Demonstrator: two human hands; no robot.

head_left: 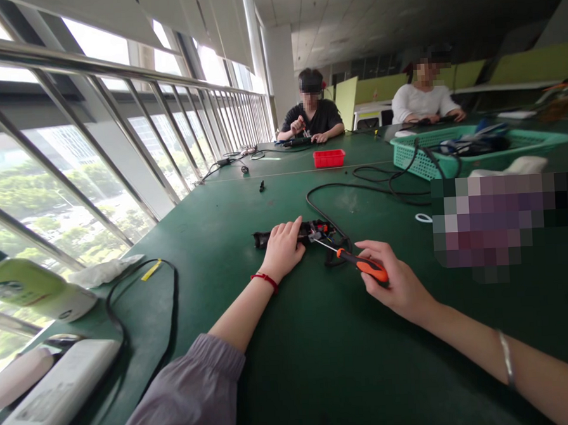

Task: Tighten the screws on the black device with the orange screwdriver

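Screwdriver (358,262) points into an opened black device (320,229) on the green table (282,358).
My left hand (282,245) is closed over it; my right hand (396,279) grips the tool. Inside work seems in hand; the next move likely calls for steady aim.

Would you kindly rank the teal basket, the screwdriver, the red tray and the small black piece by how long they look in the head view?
1. Teal basket
2. Screwdriver
3. Red tray
4. Small black piece

The screwdriver is nearer the camera than the tray.
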